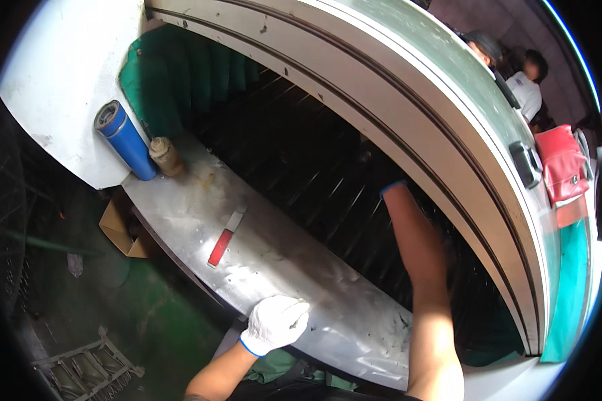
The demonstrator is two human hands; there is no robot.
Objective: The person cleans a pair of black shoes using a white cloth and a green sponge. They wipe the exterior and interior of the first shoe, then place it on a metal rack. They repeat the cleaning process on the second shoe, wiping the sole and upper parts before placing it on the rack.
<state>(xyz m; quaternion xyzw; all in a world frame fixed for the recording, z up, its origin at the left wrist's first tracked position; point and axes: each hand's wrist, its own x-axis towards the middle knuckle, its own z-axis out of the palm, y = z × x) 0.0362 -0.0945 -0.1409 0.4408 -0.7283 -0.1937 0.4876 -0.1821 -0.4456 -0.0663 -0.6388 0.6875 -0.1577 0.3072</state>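
My left hand (pixel 274 324), in a white knit glove with a blue cuff, is closed at the near edge of a scuffed metal ledge (pixel 328 294). Its fingers are curled together, and whatever may be inside them is hidden. My right arm reaches forward through a wide machine opening. Past the blue glove cuff, my right hand (pixel 385 179) fades into the dark interior, so its fingers do not show. A tool with a red handle and a flat grey blade (pixel 222 244) lies on the ledge, ahead and left of my left hand.
A blue cylinder (pixel 128 144) and a cloudy bottle (pixel 166 156) stand at the ledge's far left. The curved beige frame (pixel 408 120) arches over the opening. A cardboard box (pixel 117 226) sits lower left. A red bag (pixel 560 164) hangs right, and two people are beyond.
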